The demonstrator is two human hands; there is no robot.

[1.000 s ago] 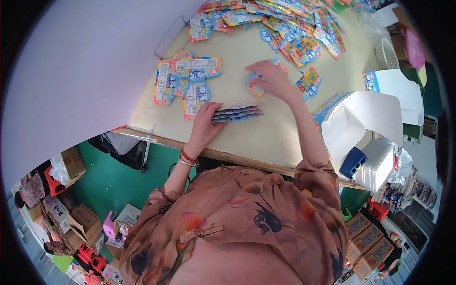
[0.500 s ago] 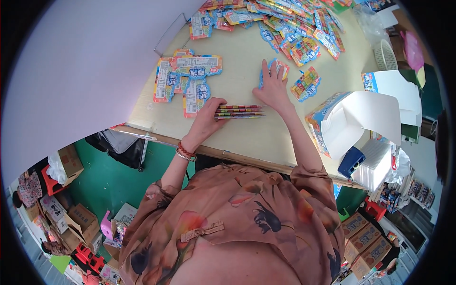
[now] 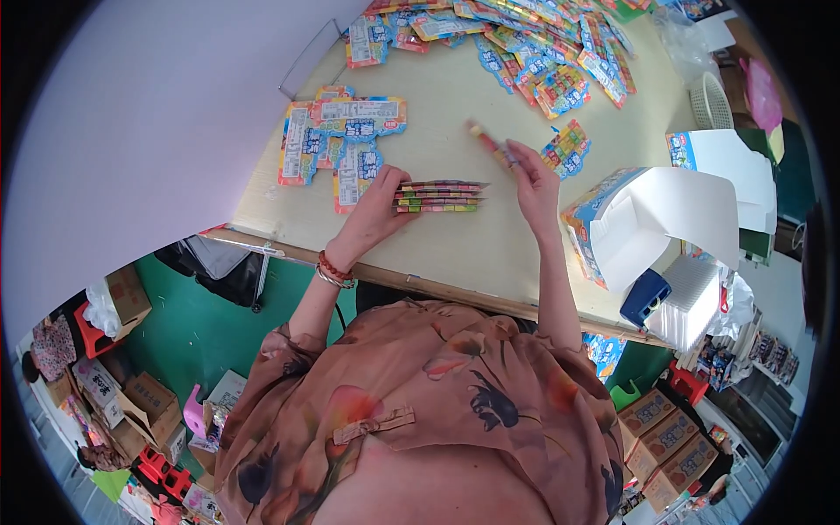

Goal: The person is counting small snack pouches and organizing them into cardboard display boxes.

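My left hand [image 3: 378, 210] is closed around the left end of a stack of flat colourful candy packets [image 3: 439, 198], which stand on edge on the table. Away to the right, my right hand [image 3: 532, 179] pinches a single candy packet [image 3: 492, 147] held up tilted, its far end smeared by motion. One more packet [image 3: 567, 149] lies flat beyond that hand. Several packets [image 3: 360, 114] lie overlapping, printed backs up, to the left of the stack.
A big heap of packets [image 3: 525, 44] covers the table's far side. At right stand an open display box [image 3: 630, 227], a blue tape dispenser [image 3: 646, 297] and a pale basket [image 3: 707, 101]. A white panel [image 3: 157, 131] rises at left, with a wire stand [image 3: 313, 57] beside it.
My right hand has picked up the packet it was touching on the table and drawn it nearer, raised on edge. My left hand still holds the stack, now tipped slightly.
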